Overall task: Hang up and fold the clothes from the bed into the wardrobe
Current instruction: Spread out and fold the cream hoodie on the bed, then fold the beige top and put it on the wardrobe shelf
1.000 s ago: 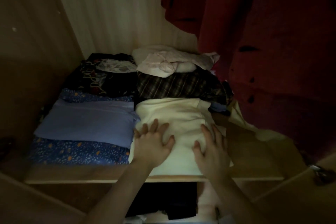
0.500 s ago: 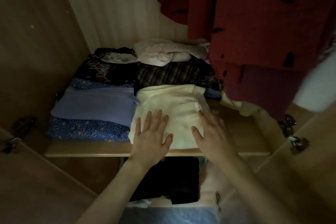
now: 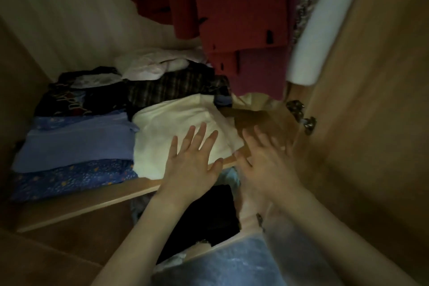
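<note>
Left hand: I see my left hand near the centre of the view, palm down, the grip spread with straight fingers. The fingers lie over the near edge of the cream folded garment; whether they press it I cannot tell.
Right hand: my right hand is at 3 o'clock from the left hand, just beside it. It is blurred. The grip is spread and holds nothing; the fingers reach over the bare part of the shelf, beside the right corner of the cream garment.
Cream folded garment: it lies flat on the wardrobe shelf, at the front, in the middle. Its near edge comes to the front edge of the shelf.
Blue pile: at 9 o'clock from the cream garment, touching it, is a plain blue folded piece on top of a dark blue dotted cloth.
Back row: at 12 o'clock from the cream garment is a dark checked garment, and a pale crumpled piece lies on top of it. At 10 o'clock is a dark printed garment.
Hanging clothes: red garments hang at 1 o'clock, above the right part of the shelf. A white hanging piece is just beside them on the right.
Below the shelf: at 6 o'clock I see something black; the light is too low to tell more.
Hinge: a metal hinge is on the right wardrobe wall.
</note>
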Demonstrator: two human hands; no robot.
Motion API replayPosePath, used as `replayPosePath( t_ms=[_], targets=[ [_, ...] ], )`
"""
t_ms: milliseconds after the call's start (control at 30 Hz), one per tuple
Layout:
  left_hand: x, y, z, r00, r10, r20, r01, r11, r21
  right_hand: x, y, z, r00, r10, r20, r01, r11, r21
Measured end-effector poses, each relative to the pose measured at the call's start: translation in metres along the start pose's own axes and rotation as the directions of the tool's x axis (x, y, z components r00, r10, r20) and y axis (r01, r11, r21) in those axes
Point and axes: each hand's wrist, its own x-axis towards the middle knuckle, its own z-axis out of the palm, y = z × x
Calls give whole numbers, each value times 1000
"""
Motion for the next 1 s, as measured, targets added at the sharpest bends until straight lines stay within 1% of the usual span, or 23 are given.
replayPosePath(
  t_ms=[100,267,367,467,567,633,800,1000],
  targets=[
    [-4,14,-9,992,127,22,-126,991,-42,-30,7,-11,995,95,-13,-95,995,-12],
    [-17,37,-19,946,324,2,-322,941,-100,-90,11,-23,965,252,-77,-257,965,-55],
    [-37,55,-17,908,419,3,-413,896,-162,-129,11,-26,931,347,-110,-355,933,-61],
    [-57,72,-9,858,514,-12,-508,843,-178,-169,12,-27,883,448,-137,-460,885,-69],
    [-81,93,-2,808,589,8,-570,785,-243,-210,12,-28,842,512,-166,-529,845,-78],
    [-96,110,0,764,645,30,-615,740,-272,-236,13,-32,810,555,-189,-576,814,-78],
    [-130,167,-7,635,772,30,-737,617,-276,-304,23,-48,700,674,-234,-700,713,-40],
    [-196,245,-16,438,899,5,-871,425,-247,-403,34,-77,543,778,-315,-817,577,16]
  ],
)
